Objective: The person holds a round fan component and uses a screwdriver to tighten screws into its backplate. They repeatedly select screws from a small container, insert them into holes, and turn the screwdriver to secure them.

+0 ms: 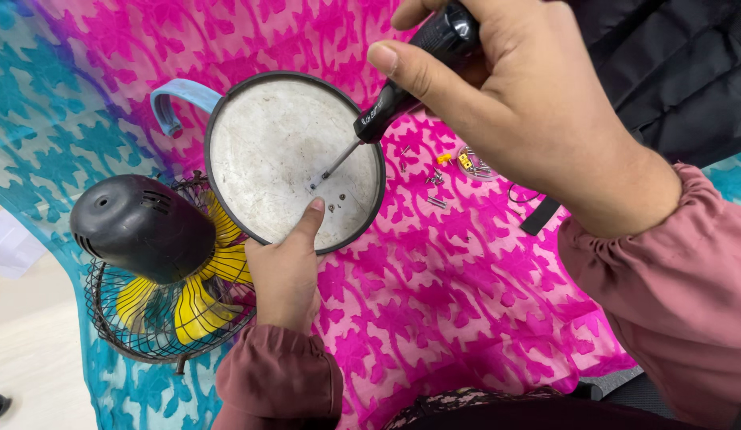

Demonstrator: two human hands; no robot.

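My right hand [514, 103] grips a black-handled screwdriver [394, 95], its thin tip resting on the white underside of a round fan base [275, 135] with a dark rim. My left hand [287, 267] holds that base at its near edge, thumb pressed on the white face close to the small screw holes. Just left of the base lies the fan head: a black motor housing [139, 227], yellow blades [195, 306] and a wire cage [123, 330]. A light blue curved handle [179, 95] pokes out behind the base.
Everything lies on a pink and teal patterned cloth [434, 295]. Loose screws [434, 183] and a small clear dish with yellow bits [470, 163] sit right of the base. A black strap [541, 215] and black bag [673, 72] are at the upper right.
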